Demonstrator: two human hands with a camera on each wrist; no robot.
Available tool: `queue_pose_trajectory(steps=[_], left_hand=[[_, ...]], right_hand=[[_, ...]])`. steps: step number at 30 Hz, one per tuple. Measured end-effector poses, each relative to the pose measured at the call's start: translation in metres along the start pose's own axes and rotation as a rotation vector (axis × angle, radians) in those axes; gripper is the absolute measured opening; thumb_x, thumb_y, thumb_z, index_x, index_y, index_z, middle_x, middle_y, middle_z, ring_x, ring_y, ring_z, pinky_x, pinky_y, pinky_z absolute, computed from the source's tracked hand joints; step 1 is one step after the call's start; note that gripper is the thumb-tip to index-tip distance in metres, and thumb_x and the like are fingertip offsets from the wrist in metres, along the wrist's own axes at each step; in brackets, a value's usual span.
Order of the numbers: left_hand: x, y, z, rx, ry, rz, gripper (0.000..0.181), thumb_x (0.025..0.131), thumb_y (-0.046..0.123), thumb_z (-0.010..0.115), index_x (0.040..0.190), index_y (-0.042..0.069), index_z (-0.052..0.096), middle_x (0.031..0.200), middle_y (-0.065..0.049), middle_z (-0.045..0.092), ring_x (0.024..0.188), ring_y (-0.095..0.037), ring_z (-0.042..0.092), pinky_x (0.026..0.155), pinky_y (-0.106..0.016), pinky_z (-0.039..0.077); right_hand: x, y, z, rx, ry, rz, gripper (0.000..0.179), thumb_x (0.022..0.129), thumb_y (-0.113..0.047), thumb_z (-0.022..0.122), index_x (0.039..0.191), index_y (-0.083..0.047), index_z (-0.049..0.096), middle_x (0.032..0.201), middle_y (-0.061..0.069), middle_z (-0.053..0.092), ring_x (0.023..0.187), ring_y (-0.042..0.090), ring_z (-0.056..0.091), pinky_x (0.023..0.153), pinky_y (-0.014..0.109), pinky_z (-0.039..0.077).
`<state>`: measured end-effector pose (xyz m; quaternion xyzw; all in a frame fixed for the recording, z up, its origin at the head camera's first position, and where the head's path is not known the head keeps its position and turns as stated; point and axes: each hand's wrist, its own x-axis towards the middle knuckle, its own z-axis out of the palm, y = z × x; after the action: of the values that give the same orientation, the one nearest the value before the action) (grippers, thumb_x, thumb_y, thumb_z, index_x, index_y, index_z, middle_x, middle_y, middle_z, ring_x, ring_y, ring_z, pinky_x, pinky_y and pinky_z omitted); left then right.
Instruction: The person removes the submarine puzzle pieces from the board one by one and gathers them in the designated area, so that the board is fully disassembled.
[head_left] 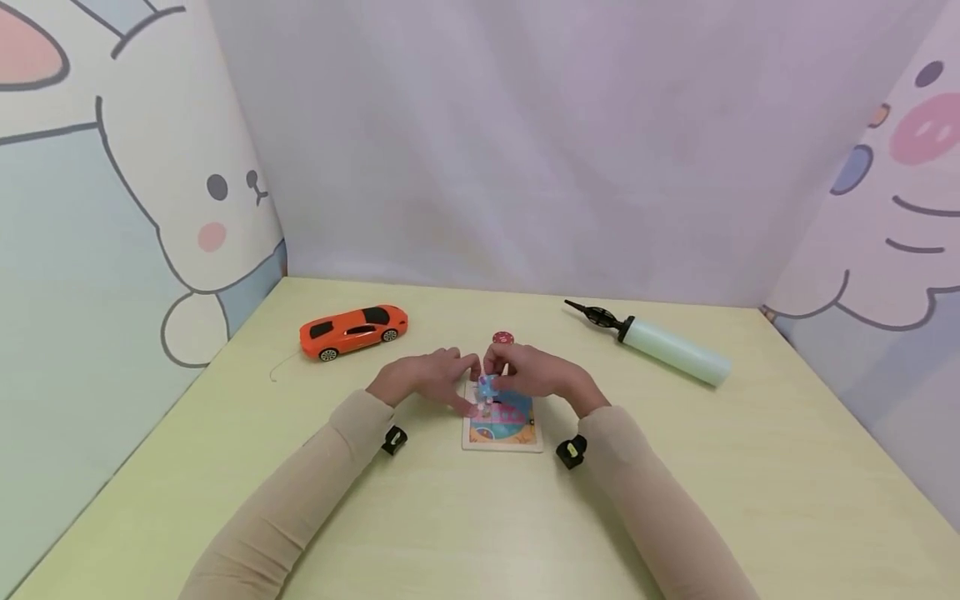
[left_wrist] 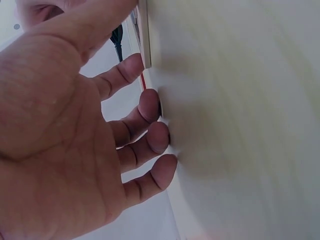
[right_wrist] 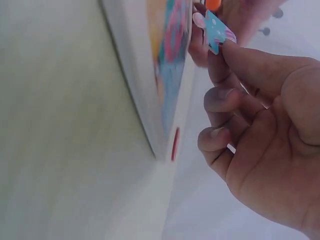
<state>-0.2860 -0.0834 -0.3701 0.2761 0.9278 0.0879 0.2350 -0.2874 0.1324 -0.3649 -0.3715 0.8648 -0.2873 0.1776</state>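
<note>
The left hand (head_left: 437, 377) is spreading its fingers, gripping nothing visible; the right hand (head_left: 536, 372) is pinching with thumb and forefinger. The tray jigsaw (head_left: 501, 447) is lying flat below. The blue jigsaw piece (right_wrist: 215, 31), pinched, is hovering over its upper left; levelling before pressing should be aiding alignment.

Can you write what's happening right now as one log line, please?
right hand: pinches blue puzzle piece above puzzle board; left hand: at board's left edge; red chip: beyond board; orange toy sports car: left side, untouched
</note>
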Motion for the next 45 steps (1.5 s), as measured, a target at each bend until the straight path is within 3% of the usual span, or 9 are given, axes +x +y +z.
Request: queue_pose_trajectory(steps=[3,8,15,21,28,45], left_hand=[[0.001,0.0,0.001,-0.002,0.005,0.004,0.05,0.087,0.053,0.073,0.119,0.026,0.045,0.107,-0.005,0.047,0.1,-0.023,0.046,0.082,-0.038,0.041],[0.002,-0.001,0.001,-0.003,0.007,0.005,0.052,0.087,0.052,0.074,0.121,0.025,0.045,0.108,-0.005,0.048,0.101,-0.023,0.046,0.082,-0.037,0.042],[0.002,-0.002,0.003,-0.023,0.006,-0.005,0.051,0.086,0.051,0.075,0.12,0.026,0.046,0.108,-0.004,0.048,0.102,-0.022,0.046,0.081,-0.036,0.042],[0.001,-0.002,0.004,-0.031,-0.005,0.005,0.052,0.086,0.051,0.075,0.121,0.025,0.046,0.108,-0.004,0.048,0.102,-0.022,0.046,0.081,-0.037,0.042],[0.0,-0.003,-0.001,-0.026,0.0,0.016,0.052,0.087,0.051,0.074,0.123,0.024,0.046,0.11,-0.005,0.047,0.103,-0.023,0.045,0.082,-0.038,0.041],[0.001,-0.004,-0.004,-0.042,-0.013,0.041,0.051,0.089,0.049,0.073,0.123,0.023,0.046,0.11,-0.007,0.047,0.103,-0.024,0.045,0.083,-0.038,0.041]], right_hand=[[-0.006,0.007,-0.009,0.03,0.017,0.033,0.011,0.098,-0.007,0.064,0.106,-0.008,0.056,0.103,0.003,0.06,0.097,0.019,0.057,0.085,0.033,0.048],[-0.019,0.02,-0.028,0.091,0.041,0.081,0.012,0.096,-0.008,0.067,0.105,-0.006,0.06,0.101,0.005,0.063,0.095,0.021,0.059,0.083,0.033,0.048],[-0.037,0.037,-0.044,0.133,0.022,0.144,0.005,0.096,-0.01,0.067,0.098,-0.005,0.066,0.09,0.013,0.066,0.075,0.021,0.057,0.074,0.043,0.05],[-0.048,0.057,-0.046,0.131,-0.02,0.241,0.008,0.097,-0.012,0.066,0.096,-0.004,0.067,0.085,0.011,0.065,0.071,0.022,0.055,0.067,0.035,0.046],[-0.049,0.068,-0.047,0.126,-0.061,0.322,0.013,0.097,-0.019,0.067,0.1,-0.005,0.068,0.087,0.002,0.059,0.077,0.017,0.048,0.07,0.03,0.04],[-0.058,0.074,-0.05,0.168,-0.056,0.364,0.015,0.098,-0.021,0.065,0.104,-0.007,0.066,0.092,0.003,0.057,0.082,0.019,0.045,0.075,0.032,0.037]])
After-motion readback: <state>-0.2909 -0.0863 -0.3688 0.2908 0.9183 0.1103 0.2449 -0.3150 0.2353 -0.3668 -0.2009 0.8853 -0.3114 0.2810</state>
